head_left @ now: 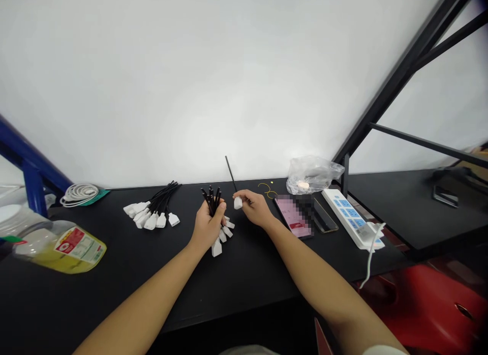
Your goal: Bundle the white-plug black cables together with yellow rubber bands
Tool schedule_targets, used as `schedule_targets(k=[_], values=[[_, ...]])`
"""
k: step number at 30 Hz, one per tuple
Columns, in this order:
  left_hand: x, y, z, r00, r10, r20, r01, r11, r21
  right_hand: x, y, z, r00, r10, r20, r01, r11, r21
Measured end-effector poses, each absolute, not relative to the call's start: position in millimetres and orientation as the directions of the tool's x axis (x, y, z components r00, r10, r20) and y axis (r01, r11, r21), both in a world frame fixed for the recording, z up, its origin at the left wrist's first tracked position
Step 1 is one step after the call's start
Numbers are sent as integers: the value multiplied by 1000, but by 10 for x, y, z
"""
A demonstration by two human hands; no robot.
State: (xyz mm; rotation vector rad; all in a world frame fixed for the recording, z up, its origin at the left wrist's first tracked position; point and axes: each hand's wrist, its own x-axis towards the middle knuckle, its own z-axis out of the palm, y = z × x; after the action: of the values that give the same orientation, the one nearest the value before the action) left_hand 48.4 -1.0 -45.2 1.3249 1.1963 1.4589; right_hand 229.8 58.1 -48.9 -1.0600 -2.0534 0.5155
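Observation:
My left hand (209, 224) is closed around a bunch of black cables (211, 197), their cut ends pointing up and their white connectors (216, 247) hanging out below the fist. Beside it, my right hand (253, 206) pinches one more white connector (238, 203), whose black cable (230, 172) sticks up and leans left. The two hands are a short gap apart above the black table. To the left lies a loose pile of similar black cables (162, 196) with white connectors (151, 221) towards me.
Left: a coiled white cable (80, 194) and a jar of yellow liquid (63, 247). Right: yellow rubber bands (272, 194), a clear plastic bag (314, 174), a lit phone (292, 217), a dark phone (325, 216), a power strip (348, 215) and a black metal frame (345, 167).

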Motion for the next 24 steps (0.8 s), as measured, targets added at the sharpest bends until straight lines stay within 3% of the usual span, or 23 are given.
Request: schedule_targets(k=[3, 7, 12, 17, 24], values=[[483, 24, -466, -151, 966, 210, 2, -212, 977, 2329, 458, -404, -472, 707, 527, 374, 702, -606], [475, 60, -493, -176, 961, 212, -40, -222, 974, 2284, 352, -353, -582, 621, 524, 314, 767, -560], [459, 37, -473, -153, 957, 245, 17, -245, 969, 2231, 376, -419, -560, 675, 481, 406, 729, -550], [436, 18, -454, -128, 894, 430, 124, -415, 901, 2219, 421, -476, -582, 691, 429, 409, 705, -580], [421, 19, -502, 46, 867, 497, -4, -497, 868, 2178, 450, -572, -597, 692, 405, 362, 684, -633]])
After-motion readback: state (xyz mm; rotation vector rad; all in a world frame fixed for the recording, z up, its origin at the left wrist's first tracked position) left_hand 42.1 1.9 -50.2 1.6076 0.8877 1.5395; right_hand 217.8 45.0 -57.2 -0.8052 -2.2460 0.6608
